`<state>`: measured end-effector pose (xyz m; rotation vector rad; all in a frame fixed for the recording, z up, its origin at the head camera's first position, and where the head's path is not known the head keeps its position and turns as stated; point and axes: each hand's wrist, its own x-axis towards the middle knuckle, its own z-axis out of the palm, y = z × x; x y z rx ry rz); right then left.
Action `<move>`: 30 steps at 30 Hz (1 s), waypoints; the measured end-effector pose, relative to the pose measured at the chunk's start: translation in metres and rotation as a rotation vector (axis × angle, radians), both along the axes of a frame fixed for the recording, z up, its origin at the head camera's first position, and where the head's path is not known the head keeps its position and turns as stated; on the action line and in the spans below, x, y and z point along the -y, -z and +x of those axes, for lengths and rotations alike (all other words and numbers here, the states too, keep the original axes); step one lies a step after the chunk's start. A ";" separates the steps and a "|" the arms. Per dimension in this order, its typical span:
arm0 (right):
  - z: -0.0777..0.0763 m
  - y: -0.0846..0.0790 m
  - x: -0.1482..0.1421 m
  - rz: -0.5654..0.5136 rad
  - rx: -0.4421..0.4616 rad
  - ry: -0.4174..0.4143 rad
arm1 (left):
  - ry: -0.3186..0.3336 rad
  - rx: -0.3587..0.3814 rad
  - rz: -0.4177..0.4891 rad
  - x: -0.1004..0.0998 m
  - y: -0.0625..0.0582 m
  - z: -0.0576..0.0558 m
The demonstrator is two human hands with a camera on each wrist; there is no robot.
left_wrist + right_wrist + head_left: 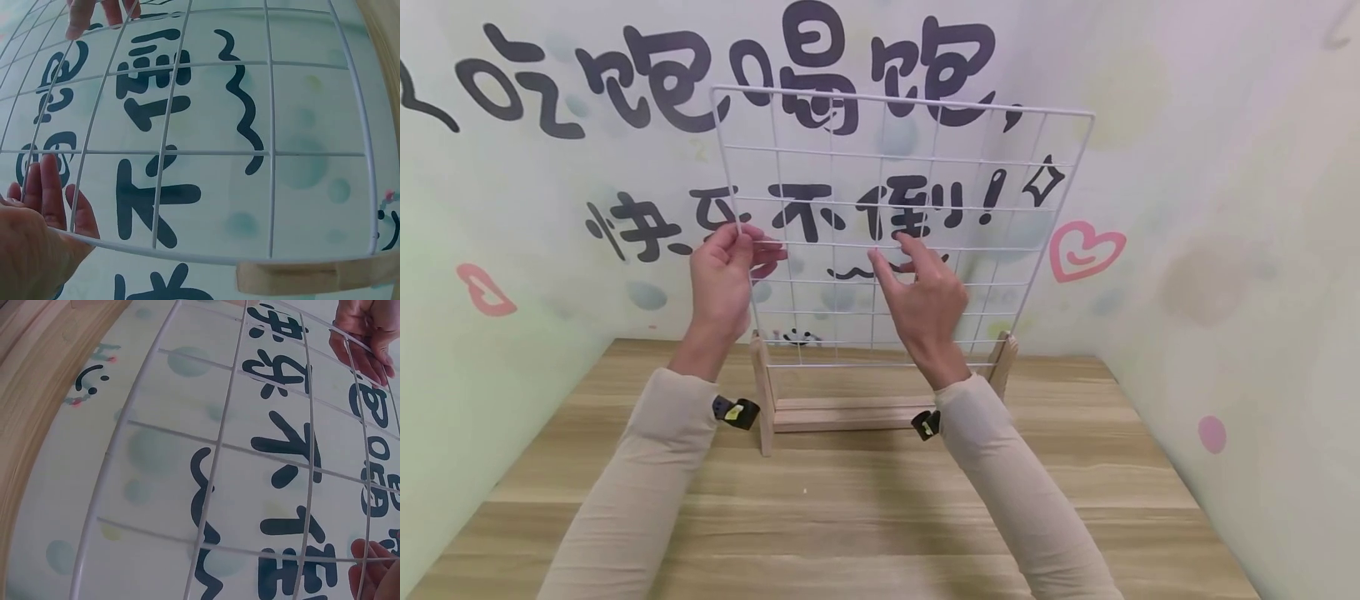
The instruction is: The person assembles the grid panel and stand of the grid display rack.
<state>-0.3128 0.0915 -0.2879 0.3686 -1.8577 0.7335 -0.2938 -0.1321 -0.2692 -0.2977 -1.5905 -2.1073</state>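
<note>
A white wire grid panel (910,202) stands upright, leaning slightly, its lower corners at the uprights of a wooden stand (850,417). My left hand (722,271) holds the panel's left edge wire between thumb and fingers, with several fingers reaching behind the grid. In the left wrist view, that hand (40,228) is around the edge wire. My right hand (928,296) is at the middle of the grid, thumb and forefinger apart near a horizontal wire. Its fingertips (362,550) are close to a wire in the right wrist view; firm contact is unclear.
The stand is on a wood-grain table (820,517). Behind it rises a white wall (1150,317) with black lettering, hearts and coloured spots. Side walls flank the table. A black strap (737,412) shows at the left wrist and another black strap (927,425) at the right.
</note>
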 end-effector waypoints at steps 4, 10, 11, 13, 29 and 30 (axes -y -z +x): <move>0.003 0.001 -0.009 0.026 -0.026 0.007 | -0.026 0.003 0.000 -0.003 0.000 0.001; 0.008 0.000 -0.032 -0.049 -0.137 -0.012 | -0.045 0.019 -0.005 -0.004 0.003 0.002; 0.008 -0.002 -0.037 -0.088 -0.165 0.002 | -0.047 0.018 0.001 -0.004 0.003 0.002; 0.006 -0.006 -0.048 -0.169 -0.207 0.047 | -0.051 0.015 0.008 -0.004 0.004 0.002; 0.002 -0.023 -0.121 -0.619 0.131 -0.051 | -0.060 0.008 0.028 -0.003 0.012 0.001; 0.001 -0.022 -0.124 -0.625 0.138 -0.060 | -0.061 0.009 0.025 -0.003 0.012 0.000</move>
